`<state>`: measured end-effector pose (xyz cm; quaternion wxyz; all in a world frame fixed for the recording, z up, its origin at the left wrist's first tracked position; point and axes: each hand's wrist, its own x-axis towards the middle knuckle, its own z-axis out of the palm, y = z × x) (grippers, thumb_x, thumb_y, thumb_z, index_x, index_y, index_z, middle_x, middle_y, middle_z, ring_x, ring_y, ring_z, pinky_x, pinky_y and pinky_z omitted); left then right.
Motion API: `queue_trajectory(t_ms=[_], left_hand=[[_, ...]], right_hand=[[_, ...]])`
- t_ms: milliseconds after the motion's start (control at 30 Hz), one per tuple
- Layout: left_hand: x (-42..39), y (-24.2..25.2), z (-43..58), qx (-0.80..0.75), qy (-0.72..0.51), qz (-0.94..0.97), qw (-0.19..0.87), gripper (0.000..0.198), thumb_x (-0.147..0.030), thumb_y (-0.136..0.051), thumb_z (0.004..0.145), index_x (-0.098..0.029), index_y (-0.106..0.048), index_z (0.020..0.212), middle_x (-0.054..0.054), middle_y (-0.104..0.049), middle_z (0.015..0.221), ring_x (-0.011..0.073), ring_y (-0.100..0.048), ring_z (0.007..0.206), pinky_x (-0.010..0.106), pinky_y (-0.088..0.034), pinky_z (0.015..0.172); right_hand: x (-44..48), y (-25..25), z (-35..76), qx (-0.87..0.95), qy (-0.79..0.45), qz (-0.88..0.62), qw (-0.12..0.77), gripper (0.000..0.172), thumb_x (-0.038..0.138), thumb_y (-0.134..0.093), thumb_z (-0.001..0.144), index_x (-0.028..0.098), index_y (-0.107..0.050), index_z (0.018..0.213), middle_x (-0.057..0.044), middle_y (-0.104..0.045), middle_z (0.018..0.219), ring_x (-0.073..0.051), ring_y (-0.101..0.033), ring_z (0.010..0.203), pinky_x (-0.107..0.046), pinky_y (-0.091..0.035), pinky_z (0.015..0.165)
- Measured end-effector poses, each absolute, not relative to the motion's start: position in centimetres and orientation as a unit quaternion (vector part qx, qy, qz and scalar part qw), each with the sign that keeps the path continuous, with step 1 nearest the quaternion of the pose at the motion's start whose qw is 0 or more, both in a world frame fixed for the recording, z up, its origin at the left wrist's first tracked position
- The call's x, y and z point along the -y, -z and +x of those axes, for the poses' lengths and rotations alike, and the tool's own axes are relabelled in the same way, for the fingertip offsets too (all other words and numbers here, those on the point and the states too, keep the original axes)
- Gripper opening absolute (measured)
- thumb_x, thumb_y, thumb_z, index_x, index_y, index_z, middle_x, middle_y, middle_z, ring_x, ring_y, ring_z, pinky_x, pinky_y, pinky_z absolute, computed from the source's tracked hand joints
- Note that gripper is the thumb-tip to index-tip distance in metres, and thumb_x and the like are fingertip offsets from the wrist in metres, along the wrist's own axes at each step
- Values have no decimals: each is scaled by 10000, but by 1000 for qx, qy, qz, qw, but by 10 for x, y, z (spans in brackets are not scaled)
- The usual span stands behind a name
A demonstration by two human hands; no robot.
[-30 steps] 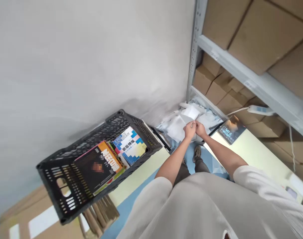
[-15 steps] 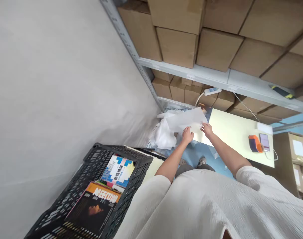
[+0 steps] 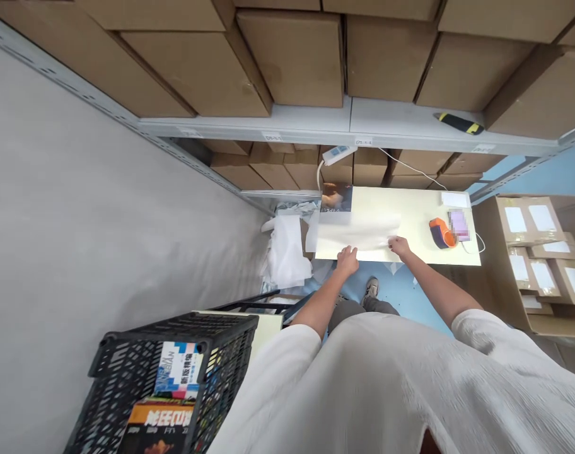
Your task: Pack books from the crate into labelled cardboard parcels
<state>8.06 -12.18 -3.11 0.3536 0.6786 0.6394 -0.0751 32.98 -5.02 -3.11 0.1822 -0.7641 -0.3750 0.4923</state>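
My left hand (image 3: 348, 260) and my right hand (image 3: 400, 246) each pinch the near edge of a translucent white bag (image 3: 358, 232), spread flat over the pale yellow table (image 3: 410, 208). A dark-covered book (image 3: 336, 197) lies on the table just beyond the bag. Both hands are closed on the bag's edge, the left at its near left part, the right at its near right corner.
An orange tape dispenser (image 3: 437, 232) and a phone (image 3: 458, 225) sit at the table's right. A heap of white bags (image 3: 286, 251) lies left of the table. A black crate (image 3: 127, 372) holds books at lower left. Shelving (image 3: 316, 123) with cardboard boxes runs behind.
The bag has gone from bunched between my hands over the heap to spread flat on the table. My view has swung right, away from the crate.
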Motion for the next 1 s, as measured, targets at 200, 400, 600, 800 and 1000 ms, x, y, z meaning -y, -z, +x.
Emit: queue_trajectory(t_ms=[200, 400, 600, 800, 1000], left_hand=[[114, 29, 102, -626, 118, 687, 350, 483, -224, -528, 1013, -213, -605, 1490, 205, -516, 1614, 352, -479, 1525, 505, -402, 1261], [108, 30, 110, -611, 143, 696, 348, 434, -244, -511, 1018, -213, -650, 1428, 199, -566, 1533, 357, -536, 1451, 502, -443, 1214], [107, 33, 111, -636, 97, 677, 356, 532, -257, -531, 1013, -267, -601, 1540, 159, -567, 1587, 358, -503, 1494, 503, -417, 1252], [105, 37, 96, -699, 94, 639, 306, 735, -223, -548, 976, -200, -426, 1701, 193, -318, 1820, 388, -333, 1657, 533, -328, 1332], [106, 44, 72, -695, 109, 626, 337, 836, -261, -595, 938, -221, -358, 1739, 191, -265, 1857, 372, -285, 1707, 548, -288, 1354]], right_hand=[[56, 39, 363, 459, -396, -788, 107, 587, 283, -612, 925, 112, -618, 1486, -183, -748, 1247, -312, -728, 1136, -422, -601, 992], [69, 39, 354, 690, -274, -669, -10, 577, 304, -502, 1024, 164, -574, 1579, -219, -510, 1641, -398, -516, 1445, -527, -459, 1195], [81, 43, 349, 757, -286, -574, -124, 539, 267, -558, 997, 212, -626, 1528, -197, -496, 1652, -406, -453, 1456, -544, -420, 1197], [87, 42, 362, 767, -292, -557, -132, 508, 231, -525, 1027, 201, -625, 1525, -205, -527, 1591, -388, -463, 1433, -513, -419, 1185], [84, 41, 363, 755, -305, -560, -156, 508, 243, -505, 1049, 188, -612, 1543, -205, -549, 1565, -390, -501, 1411, -481, -469, 1126]])
